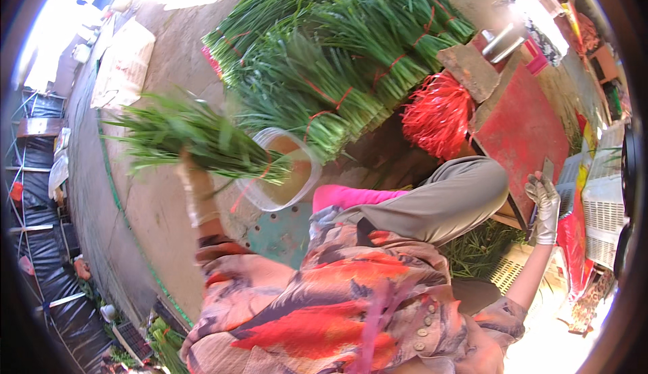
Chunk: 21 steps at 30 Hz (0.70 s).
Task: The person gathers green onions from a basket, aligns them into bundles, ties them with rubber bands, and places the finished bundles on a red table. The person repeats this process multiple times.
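My left hand (191, 174), in a pale glove, grips a tied bundle of long green leafy stalks, perhaps chives (207, 138). Red tie string (265, 165) circles it near the cut ends, which overlap a clear plastic tub (310, 186). Leaf tips point left and are blurred. My right hand (544, 204), also gloved, is at the right beside a red board (526, 121). Its fingers are curled, and a flat grey piece (548, 168) shows just beyond them; whether it is held is unclear.
A large pile of tied green bundles (349, 55) lies ahead of me. Red plastic strings (439, 116) hang beside a brick-like block (468, 71). White plastic crates (605, 197) stand at the right. A green hose or cord (114, 186) runs along the floor at left.
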Tool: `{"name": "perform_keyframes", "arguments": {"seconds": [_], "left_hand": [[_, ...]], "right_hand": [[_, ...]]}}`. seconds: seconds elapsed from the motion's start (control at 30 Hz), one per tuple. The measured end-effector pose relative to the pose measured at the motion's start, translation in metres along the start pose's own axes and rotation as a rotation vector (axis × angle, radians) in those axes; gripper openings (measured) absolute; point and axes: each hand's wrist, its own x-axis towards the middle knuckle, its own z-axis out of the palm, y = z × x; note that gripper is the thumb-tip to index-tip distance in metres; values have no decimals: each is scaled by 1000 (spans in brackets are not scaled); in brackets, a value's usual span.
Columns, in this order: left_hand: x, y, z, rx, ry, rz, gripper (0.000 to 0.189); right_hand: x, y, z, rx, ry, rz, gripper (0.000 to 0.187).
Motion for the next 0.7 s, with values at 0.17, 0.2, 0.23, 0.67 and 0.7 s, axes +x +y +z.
{"name": "perform_keyframes", "arguments": {"seconds": [0.17,0.2,0.23,0.67,0.7], "left_hand": [[104,93,95,-216,-173,-285,42],[118,89,124,-217,-309,-286,42],[135,75,157,-228,-452,-294,42],[190,-235,422,22,-216,-822,73],[183,-242,426,94,-261,-763,79]], "right_hand": [[7,5,1,49,138,-33,34],[7,9,3,86,160,-39,32],[6,13,4,114,194,-47,31],[-39,24,-10,-45,446,13,36],[-41,8,1,-63,441,-45,34]]}}
